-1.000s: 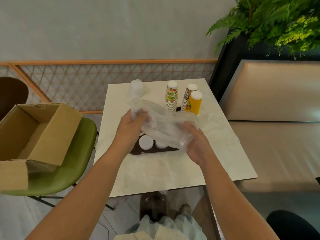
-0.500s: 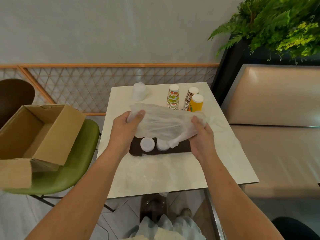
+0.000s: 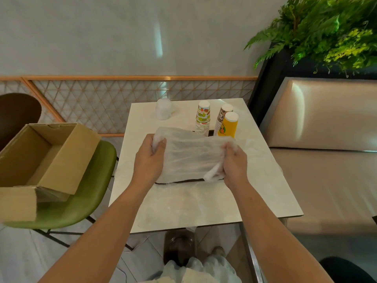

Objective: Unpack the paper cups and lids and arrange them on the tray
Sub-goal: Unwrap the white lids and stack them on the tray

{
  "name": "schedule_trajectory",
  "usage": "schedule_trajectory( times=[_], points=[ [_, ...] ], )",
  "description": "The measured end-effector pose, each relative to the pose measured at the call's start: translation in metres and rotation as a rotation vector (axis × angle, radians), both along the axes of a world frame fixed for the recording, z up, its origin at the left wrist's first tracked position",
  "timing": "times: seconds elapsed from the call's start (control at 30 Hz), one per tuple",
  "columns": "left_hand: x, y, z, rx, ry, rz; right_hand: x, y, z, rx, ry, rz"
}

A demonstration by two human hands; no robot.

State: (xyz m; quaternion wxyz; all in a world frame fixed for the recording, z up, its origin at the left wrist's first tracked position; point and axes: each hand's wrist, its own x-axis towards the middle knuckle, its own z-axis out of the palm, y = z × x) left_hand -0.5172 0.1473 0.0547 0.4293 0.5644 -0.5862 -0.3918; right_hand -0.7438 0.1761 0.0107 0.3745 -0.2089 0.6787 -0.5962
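The left hand (image 3: 150, 160) and right hand (image 3: 234, 166) each grip one end of the plastic bag (image 3: 189, 154), well back from the near edge of the table (image 3: 204, 211), over what seems the rim of the tray (image 3: 179, 182).

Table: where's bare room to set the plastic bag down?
Freest: the near strip of the table, between the tray edge and the front edge. Smaller gap at the back between the wrapped bundle and the cup stacks. Crowded: centre, where left hand and right hand hold the bag over the tray.

Both bare forearms reach forward, left grip (image 3: 150, 160) and right grip (image 3: 234, 163) facing each other, fingers curled tight.
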Motion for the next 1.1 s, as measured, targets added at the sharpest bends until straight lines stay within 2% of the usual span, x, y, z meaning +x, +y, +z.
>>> schedule_trajectory(
  times=[0.1,0.23,0.4,0.5,0.57,0.63,0.7,0.77,0.93,1.0,1.1],
  points=[
    [0.0,0.004,-0.016,0.12,0.105,0.057,-0.013,0.013,-0.005,-0.073,0.068,-0.086],
    [-0.008,0.012,-0.045,0.191,0.093,0.125,-0.031,0.031,-0.026,-0.06,0.182,-0.078],
    [-0.026,0.026,-0.076,0.178,-0.026,0.098,-0.063,0.051,-0.052,0.143,0.205,0.084],
    [-0.037,0.031,-0.091,0.2,-0.095,0.046,-0.085,0.061,-0.063,0.242,0.29,0.212],
    [-0.047,0.035,-0.104,0.229,-0.17,-0.013,-0.098,0.064,-0.066,0.287,0.222,0.32],
    [-0.061,0.041,-0.119,0.253,-0.275,-0.066,-0.114,0.067,-0.072,0.288,0.076,0.443],
    [-0.078,0.046,-0.134,0.289,-0.371,-0.093,-0.13,0.07,-0.078,0.253,0.035,0.511],
    [-0.096,0.052,-0.146,0.344,-0.434,-0.083,-0.148,0.072,-0.087,0.22,0.103,0.468],
    [-0.149,0.06,-0.165,0.393,-0.536,0.072,-0.21,0.064,-0.125,0.27,0.417,0.35],
    [-0.169,0.06,-0.171,0.403,-0.536,0.092,-0.232,0.057,-0.135,0.275,0.495,0.388],
    [-0.192,0.059,-0.181,0.482,-0.474,0.099,-0.262,0.044,-0.148,0.327,0.759,0.596]
  ],
)
